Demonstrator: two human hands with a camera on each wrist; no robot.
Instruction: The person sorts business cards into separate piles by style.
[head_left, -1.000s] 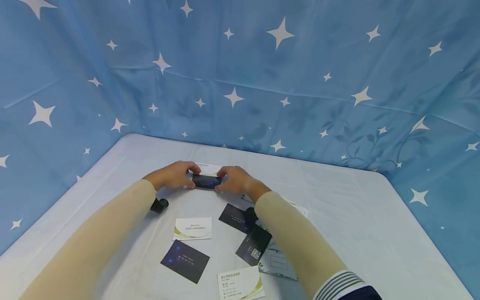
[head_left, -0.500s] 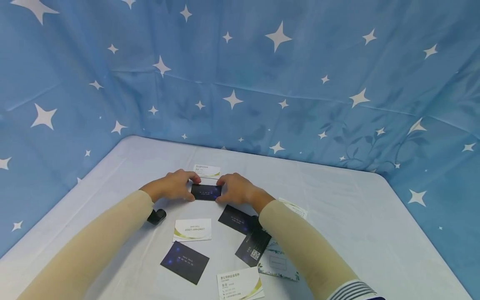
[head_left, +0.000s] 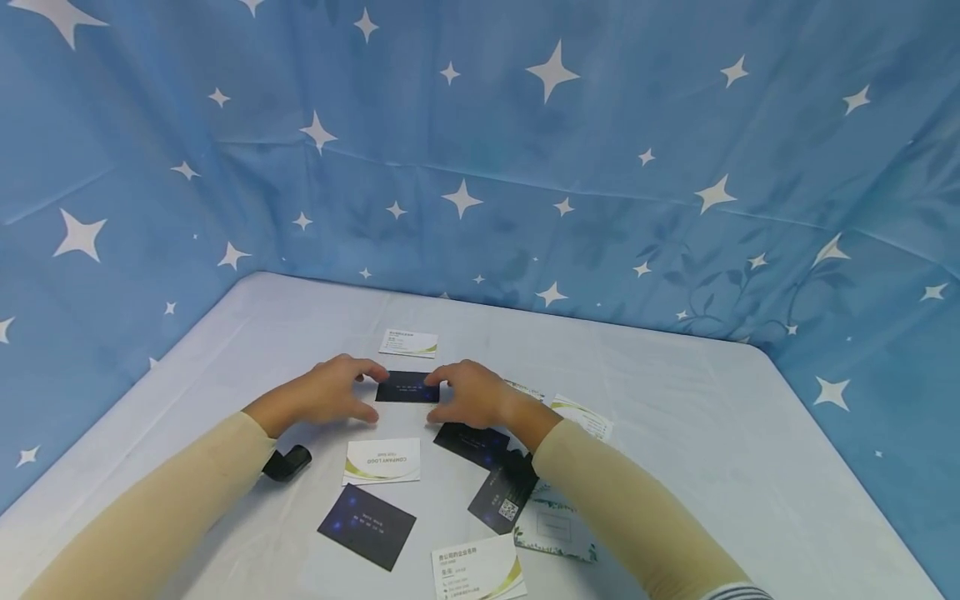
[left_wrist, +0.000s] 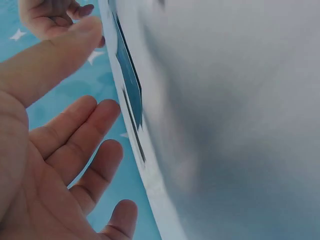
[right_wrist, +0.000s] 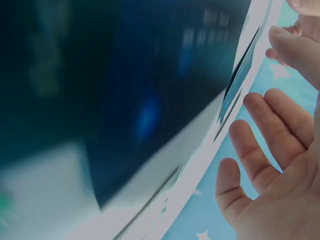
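Note:
A dark blue business card [head_left: 407, 388] lies flat on the white tabletop between the two hands, just in front of a white business card [head_left: 408, 342] with a gold corner. My left hand [head_left: 330, 392] is at the dark card's left end, thumb and fingers spread apart. At the card's right end my right hand [head_left: 474, 395] has its thumb and fingers parted too; one fingertip overlaps the card in the head view, and whether it touches is unclear. Neither palm holds anything in the wrist views, where the left fingers [left_wrist: 102, 172] and right fingers [right_wrist: 250, 150] are loosely extended.
Nearer me lie a white COMPANY LOGO card [head_left: 383, 461], a dark card [head_left: 367, 527], and a white card with gold trim [head_left: 480, 568]. A dark card [head_left: 471, 444] and a QR-code card [head_left: 504, 500] overlap beside leaf-patterned cards [head_left: 555, 533], partly under my right forearm. A starry blue curtain [head_left: 480, 150] hangs behind.
Both hands drew the dark card toward me, away from the white card, and laid it flat. Then the fingers parted from it and the hands moved slightly nearer me.

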